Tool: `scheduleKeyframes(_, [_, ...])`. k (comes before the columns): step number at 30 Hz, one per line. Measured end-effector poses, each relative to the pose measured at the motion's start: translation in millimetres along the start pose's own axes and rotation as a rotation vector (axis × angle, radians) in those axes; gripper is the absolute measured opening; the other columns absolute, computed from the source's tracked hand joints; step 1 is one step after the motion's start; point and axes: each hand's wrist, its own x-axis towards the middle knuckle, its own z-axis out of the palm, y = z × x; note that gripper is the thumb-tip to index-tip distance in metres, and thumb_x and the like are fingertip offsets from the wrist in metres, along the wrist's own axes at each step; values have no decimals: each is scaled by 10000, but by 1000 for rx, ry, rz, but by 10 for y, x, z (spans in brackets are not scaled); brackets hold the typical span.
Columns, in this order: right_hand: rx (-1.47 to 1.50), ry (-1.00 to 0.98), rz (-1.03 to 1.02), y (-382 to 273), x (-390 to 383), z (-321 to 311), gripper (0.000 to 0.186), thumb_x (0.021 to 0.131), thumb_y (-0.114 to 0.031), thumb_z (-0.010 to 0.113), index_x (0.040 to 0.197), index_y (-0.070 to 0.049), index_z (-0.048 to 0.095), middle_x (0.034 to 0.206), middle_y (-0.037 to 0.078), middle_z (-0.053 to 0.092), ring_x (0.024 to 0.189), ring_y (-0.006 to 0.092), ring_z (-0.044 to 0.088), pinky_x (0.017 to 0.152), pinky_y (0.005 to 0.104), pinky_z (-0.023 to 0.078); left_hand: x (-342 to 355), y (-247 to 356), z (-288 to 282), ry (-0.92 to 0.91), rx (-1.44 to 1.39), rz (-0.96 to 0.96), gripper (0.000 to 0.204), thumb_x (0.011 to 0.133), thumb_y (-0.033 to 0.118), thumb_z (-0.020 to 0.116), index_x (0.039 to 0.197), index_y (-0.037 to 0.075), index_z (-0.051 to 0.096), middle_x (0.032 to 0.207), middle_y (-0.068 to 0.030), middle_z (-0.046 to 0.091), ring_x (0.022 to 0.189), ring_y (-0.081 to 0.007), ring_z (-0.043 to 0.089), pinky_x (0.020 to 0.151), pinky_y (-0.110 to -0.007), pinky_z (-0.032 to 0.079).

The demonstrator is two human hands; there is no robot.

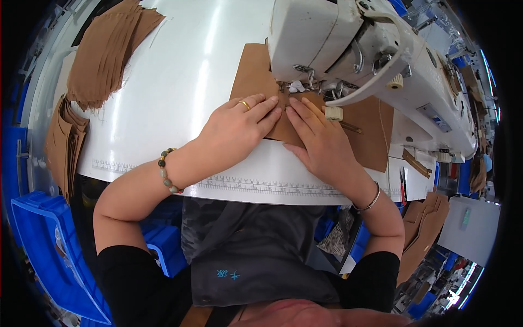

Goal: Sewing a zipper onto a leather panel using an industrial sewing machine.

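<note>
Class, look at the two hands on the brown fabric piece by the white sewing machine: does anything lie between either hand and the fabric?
Nothing visible does. The left hand and the right hand both rest flat on the brown fabric piece, fingertips nearly meeting just in front of the white sewing machine on the white table.

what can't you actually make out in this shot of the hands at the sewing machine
Head view only:
- Needle and presser foot: hidden behind the sewing machine head.
- Brown fabric piece: its middle is covered by the left hand and right hand, and its far edge runs under the machine.
- Ruler markings on the table edge: too small to tell.
- Blue bin: cut off by the fisheye rim.
</note>
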Motion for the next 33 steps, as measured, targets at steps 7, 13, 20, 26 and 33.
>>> scheduleKeyframes(7, [-15, -88, 22, 103, 80, -99, 756, 878, -395, 771, 1484, -18, 522, 1489, 154, 553, 1401, 355, 491, 1163, 514, 394, 26, -30, 105, 23, -16, -56, 445, 867, 92, 642, 1305, 51, 706, 1384, -88, 684, 1267, -257, 653, 1000, -351, 563])
scheduleKeyframes(13, [-294, 61, 31, 429, -545, -696, 608, 830, -431, 783, 1313, -72, 696, 1265, 133, 708, 1212, 373, 624, 1098, 474, 456, 2, -1, 179, 45, 40, -95, 428, 887, 123, 656, 1306, 50, 701, 1396, -90, 676, 1274, -267, 651, 1028, -345, 553])
scheduleKeyframes(20, [-793, 997, 591, 2622, -1867, -3276, 359, 1051, -269, 566, 1101, 12, 784, 984, 123, 774, 877, 198, 710, 788, 299, 560, -15, -12, 222, 82, 62, -80, 415, 888, 119, 665, 1293, 33, 697, 1400, -90, 674, 1288, -269, 639, 1052, -351, 542])
scheduleKeyframes(26, [518, 1021, 1297, 3814, -3079, -3228, 487, 1080, -355, 581, 1366, 38, 598, 1256, 126, 712, 1124, 235, 681, 998, 357, 535, -13, 5, 248, 73, 39, -109, 432, 891, 98, 658, 1316, 32, 691, 1398, -100, 675, 1299, -281, 633, 1083, -360, 526])
scheduleKeyframes(33, [535, 1309, 825, 3219, -3121, -2255, 575, 1127, -411, 479, 1448, 64, 516, 1451, 168, 592, 1322, 273, 571, 1117, 392, 458, -6, 38, 249, 60, 48, -129, 420, 897, 94, 656, 1308, 9, 689, 1381, -115, 683, 1300, -294, 635, 1083, -383, 530])
